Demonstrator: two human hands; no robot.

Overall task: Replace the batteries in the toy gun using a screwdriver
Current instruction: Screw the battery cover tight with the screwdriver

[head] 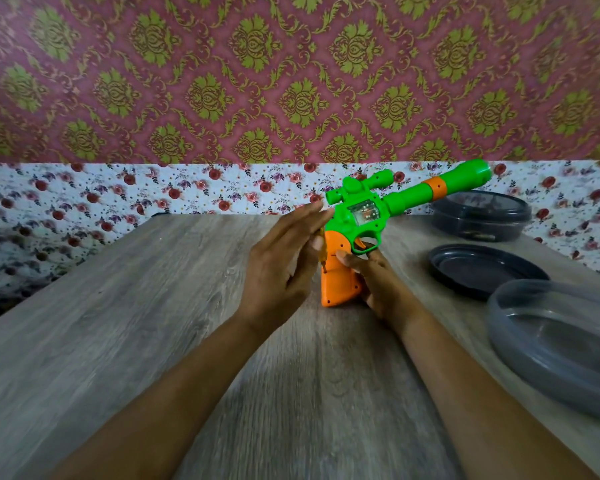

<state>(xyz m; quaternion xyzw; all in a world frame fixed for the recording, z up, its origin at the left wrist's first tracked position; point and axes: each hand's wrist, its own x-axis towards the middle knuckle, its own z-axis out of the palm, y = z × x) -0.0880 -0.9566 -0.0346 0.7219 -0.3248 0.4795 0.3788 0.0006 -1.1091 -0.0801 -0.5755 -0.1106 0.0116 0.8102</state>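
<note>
Toy gun (361,216), bright green with an orange grip, stands between the two hands. Its grip points down toward the wooden table (118,341) and its barrel slants up and away to the right. The right hand (371,275) wraps the grip from behind, thumb on the near face just under the trigger guard, and holds the toy steady. The left hand (284,258) is at the grip's other side with fingers nearly straight. Its thumb appears to pinch a small yellow-handled screwdriver (321,249) against them. The screwdriver's tip meets the orange grip partway down, where a battery cover would sit. No batteries can be seen.

Judging from this, the screw step is in hand and the cover is still on the grip. Whether the screw is being loosened or tightened cannot be told. The next move calls for keeping the tip seated squarely in the screw head. The handle would be rolled between thumb and fingers while the right hand stops the grip from twisting. A freed screw would be tiny and would need catching.

Beyond the right hand, further to the right, sit a lidded dark container (482,216) and a shallow dark dish (482,275). A clear grey bowl (551,341) sits nearest the viewer. Patterned wallpaper rises behind the table.
</note>
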